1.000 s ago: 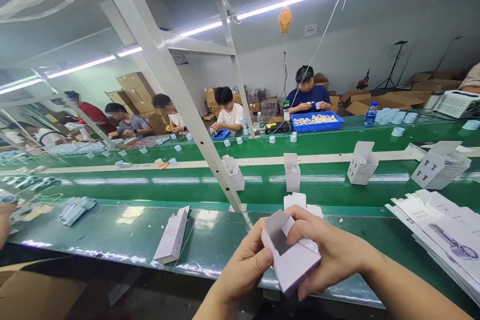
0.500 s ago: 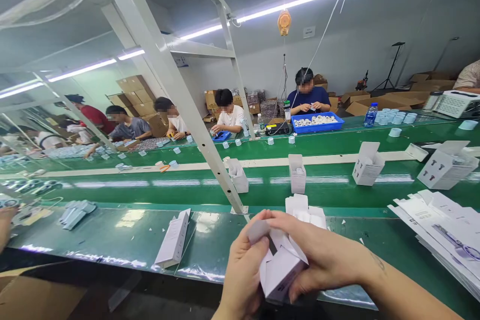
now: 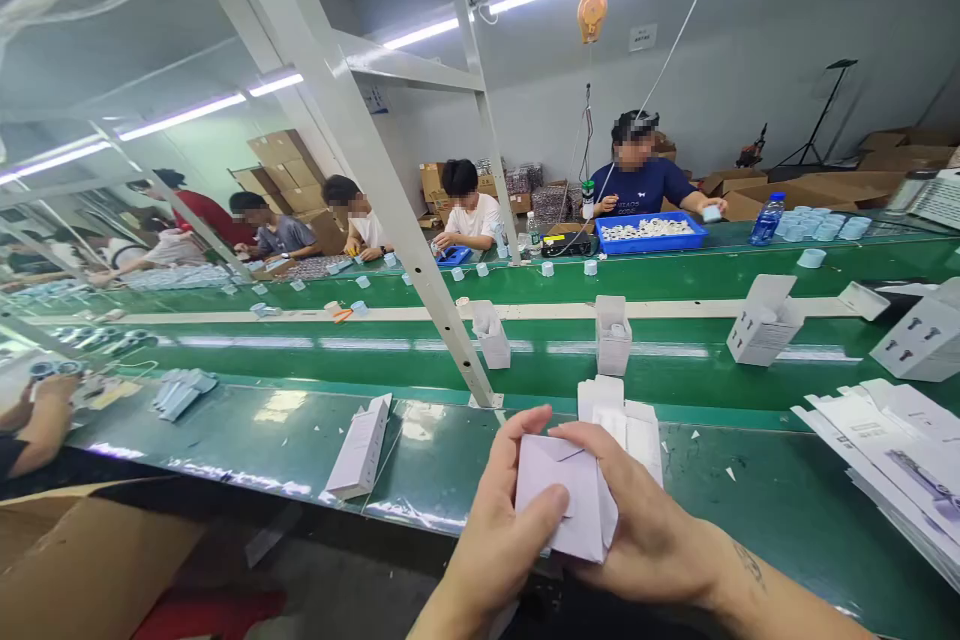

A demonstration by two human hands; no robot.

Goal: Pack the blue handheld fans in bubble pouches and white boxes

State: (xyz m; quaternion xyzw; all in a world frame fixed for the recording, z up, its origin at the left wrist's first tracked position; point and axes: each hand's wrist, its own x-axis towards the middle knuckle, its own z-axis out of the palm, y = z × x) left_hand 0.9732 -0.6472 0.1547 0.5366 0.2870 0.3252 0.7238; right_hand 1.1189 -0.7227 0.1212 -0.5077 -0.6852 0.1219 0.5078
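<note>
Between both hands, over the near edge of the green bench, I hold a small white cardboard box point(image 3: 574, 510) with one end toward me. My left hand point(image 3: 502, 520) grips its left side, the thumb lying across the folded end flap. Around the right side and underneath wraps my right hand point(image 3: 645, 520). The end facing me looks folded over, with overlapping flaps. Just beyond my hands lie white folded cartons point(image 3: 619, 410), partly hidden by my fingers. To the left a flat white carton point(image 3: 362, 448) lies on the bench.
Open white boxes point(image 3: 763, 322) stand on the green conveyor point(image 3: 675, 385). A stack of flat printed cartons point(image 3: 892, 455) lies at right. A slanted white metal post point(image 3: 390, 210) rises from the bench. Co-workers sit across the line, one beside a blue tray point(image 3: 651, 242).
The box's flap stood partly open before; now it lies folded down under my left thumb. The view has shifted slightly. The co-worker opposite has stretched one arm toward the pale blue caps.
</note>
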